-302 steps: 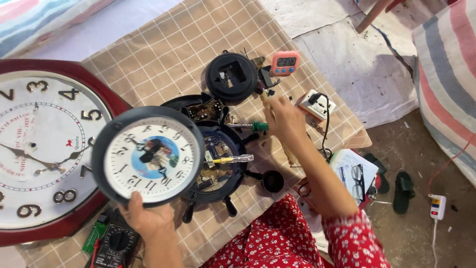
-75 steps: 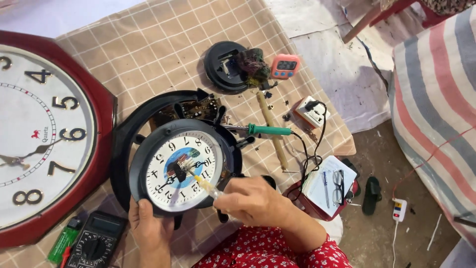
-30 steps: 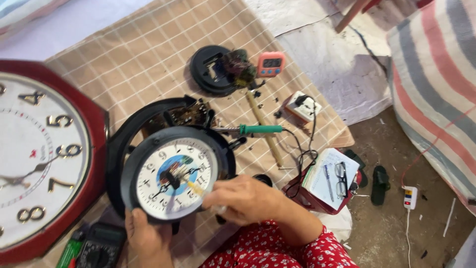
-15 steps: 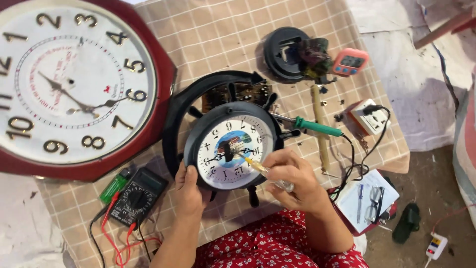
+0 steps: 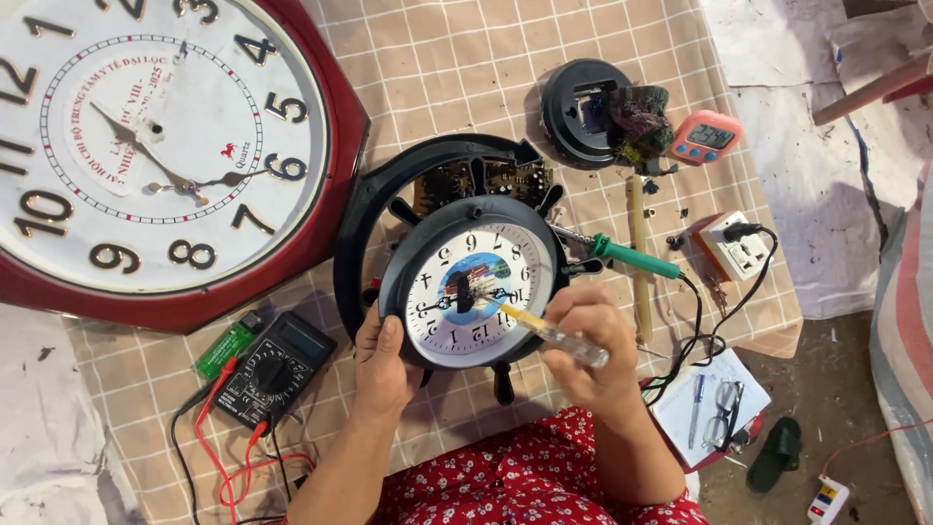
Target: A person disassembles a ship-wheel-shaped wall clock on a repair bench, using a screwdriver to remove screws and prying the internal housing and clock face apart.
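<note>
We are steadying the small round clock (image 5: 469, 295) with our left hand (image 5: 382, 362), fingers curled around its lower-left rim, while our right hand (image 5: 593, 342) is gripping a clear-handled screwdriver (image 5: 550, 332) whose tip is touching the centre of the dial. The clock is lying near the middle of the checked cloth (image 5: 437, 58), over its black ship-wheel frame (image 5: 362, 243). Since a moment ago the screwdriver has stayed at the hands' hub, so we are judging the work on the hands ongoing. The multimeter (image 5: 272, 367) is sitting near the cloth's lower-left edge, just beside our left wrist.
</note>
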